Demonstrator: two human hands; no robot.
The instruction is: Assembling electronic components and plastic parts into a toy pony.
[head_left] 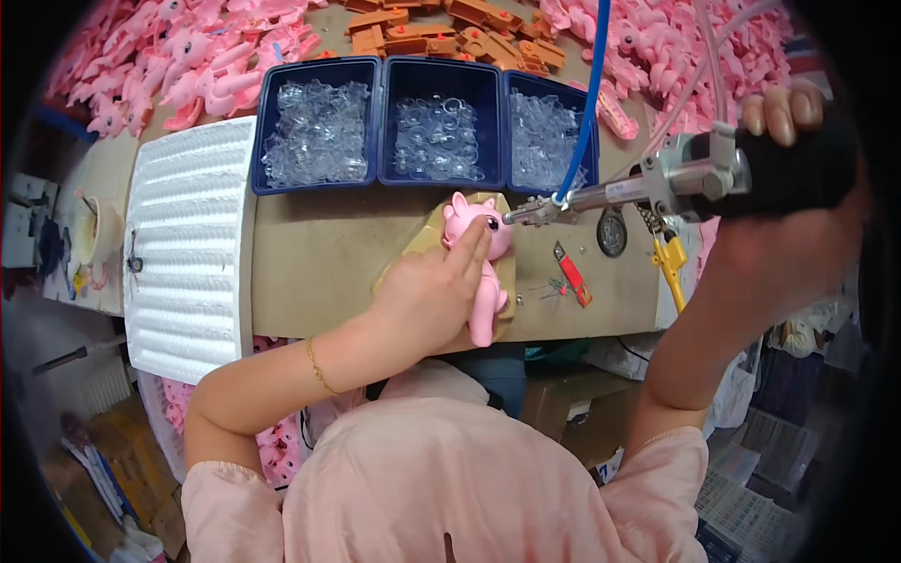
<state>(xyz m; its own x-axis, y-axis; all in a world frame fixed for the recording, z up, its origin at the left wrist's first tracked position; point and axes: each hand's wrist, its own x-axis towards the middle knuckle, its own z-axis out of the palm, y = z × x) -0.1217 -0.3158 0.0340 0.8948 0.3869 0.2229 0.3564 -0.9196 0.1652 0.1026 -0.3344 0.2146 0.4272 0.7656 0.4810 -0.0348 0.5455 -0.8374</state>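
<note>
Toy animal [486, 298], glossy pink, dark-eyed, lay pinned beneath left hand [430, 289]; right hand [782, 114] gripped pneumatic screwdriver [615, 191]. Three navy bins [441, 79] held clear plastic parts [436, 136].

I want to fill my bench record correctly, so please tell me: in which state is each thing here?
Pink toy: lying on yellowish block
Left hand: fingers laid across the toy's head
Driver: tip beside the toy's eye; running or not, cannot tell
Right hand: closed around the driver's handle
Blue bins: open, holding clear plastic parts
Red cutter: lying on the table; blade position unclear
White foam sheet: ribbed side up
</note>
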